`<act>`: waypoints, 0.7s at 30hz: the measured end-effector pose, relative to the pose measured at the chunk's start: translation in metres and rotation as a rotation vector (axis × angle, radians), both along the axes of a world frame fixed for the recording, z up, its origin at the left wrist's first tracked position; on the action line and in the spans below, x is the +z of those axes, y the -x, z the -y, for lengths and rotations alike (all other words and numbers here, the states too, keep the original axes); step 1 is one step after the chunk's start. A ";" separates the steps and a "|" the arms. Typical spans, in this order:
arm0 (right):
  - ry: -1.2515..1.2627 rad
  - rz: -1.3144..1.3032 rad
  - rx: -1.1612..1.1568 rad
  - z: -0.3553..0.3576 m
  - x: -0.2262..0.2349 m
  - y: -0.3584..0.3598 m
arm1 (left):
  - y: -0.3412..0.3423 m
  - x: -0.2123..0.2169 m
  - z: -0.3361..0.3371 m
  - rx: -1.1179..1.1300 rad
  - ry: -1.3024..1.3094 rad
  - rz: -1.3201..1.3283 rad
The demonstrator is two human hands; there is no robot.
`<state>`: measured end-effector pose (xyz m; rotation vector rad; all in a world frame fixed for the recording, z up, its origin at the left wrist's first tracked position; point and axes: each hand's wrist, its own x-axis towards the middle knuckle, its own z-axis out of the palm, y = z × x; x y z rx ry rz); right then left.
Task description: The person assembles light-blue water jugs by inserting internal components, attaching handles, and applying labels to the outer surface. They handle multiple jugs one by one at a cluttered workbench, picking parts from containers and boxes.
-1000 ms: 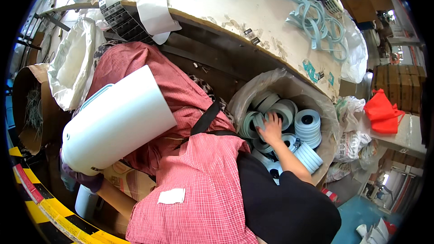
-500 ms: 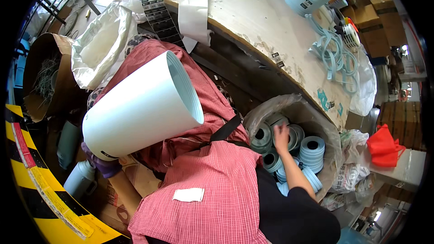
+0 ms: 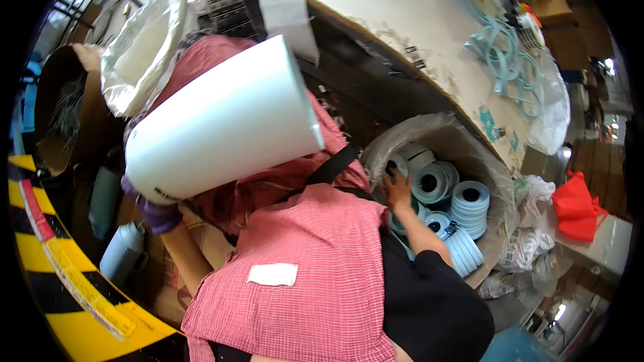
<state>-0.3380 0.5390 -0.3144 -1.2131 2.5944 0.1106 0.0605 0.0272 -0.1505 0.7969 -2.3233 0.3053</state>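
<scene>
A large pale blue tapered cylinder (image 3: 221, 121) lies slanted across my lap, its wide end up and to the right. My left hand (image 3: 149, 209), in a purple glove, is closed at its lower left end; the cylinder hides part of the fingers. My bare right hand (image 3: 397, 191) is inside a plastic-lined bin (image 3: 500, 181), fingers apart over the grey-green rings at its left side. Beside it are a pale ring with a dark hole (image 3: 429, 182), a stack of light blue rings (image 3: 469, 211) and a tilted stack (image 3: 464, 253).
The worktable (image 3: 376, 0) runs along the far side, with pale blue strips (image 3: 500, 60) on it. A white sack (image 3: 137, 60) and cardboard box (image 3: 67, 114) stand left. A light blue jug (image 3: 123, 251) stands near a yellow-black striped edge (image 3: 74, 288). A red bag (image 3: 575, 208) lies right.
My right hand has moved left within the bin, onto the rings at its left side. The cylinder's wide end has swung up and right, so its opening hardly shows. The view has shifted slightly.
</scene>
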 end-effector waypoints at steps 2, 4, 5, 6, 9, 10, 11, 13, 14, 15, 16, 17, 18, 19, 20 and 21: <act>0.144 0.168 -0.100 0.004 0.026 0.016 | 0.012 0.004 0.000 -0.047 0.074 -0.015; 0.421 0.113 -0.228 0.002 0.036 0.028 | 0.007 -0.014 0.003 0.033 -0.048 -0.073; 0.592 0.085 -0.424 -0.006 0.035 0.039 | 0.004 -0.016 0.000 0.101 -0.133 -0.110; 0.687 0.209 -0.711 0.001 0.057 0.047 | 0.003 -0.014 -0.005 0.132 -0.121 -0.111; 1.120 0.350 -0.817 0.060 0.171 0.049 | 0.006 -0.007 -0.027 0.223 -0.386 -0.010; 1.146 0.308 -0.641 0.085 0.210 0.041 | 0.012 -0.007 -0.032 0.185 -0.248 -0.088; 1.255 0.383 -0.485 0.110 0.237 0.034 | 0.016 -0.011 -0.031 0.136 -0.102 -0.169; 1.374 0.285 -0.174 0.160 0.257 0.023 | 0.012 -0.022 -0.028 0.207 -0.200 -0.213; 1.464 0.017 -0.104 0.184 0.247 0.015 | 0.032 0.001 -0.035 0.132 -0.150 -0.161; 1.482 -0.025 0.211 0.210 0.257 0.017 | 0.043 0.015 -0.046 0.079 -0.104 -0.106; 1.483 -0.023 0.410 0.235 0.273 0.013 | 0.045 0.015 -0.053 0.094 -0.096 -0.114; 1.369 0.119 0.571 0.257 0.298 0.006 | 0.043 0.012 -0.055 0.085 -0.135 -0.132; 1.384 0.196 0.620 0.267 0.303 0.005 | 0.042 0.005 -0.051 0.066 -0.166 -0.154; 1.398 0.275 0.668 0.273 0.306 0.005 | 0.038 -0.005 -0.049 0.076 -0.143 -0.166; 1.326 0.442 0.733 0.275 0.303 0.011 | 0.031 -0.018 -0.049 0.140 -0.168 -0.152; 1.370 0.234 0.892 0.279 0.303 0.012 | 0.031 -0.025 -0.056 0.205 -0.209 -0.139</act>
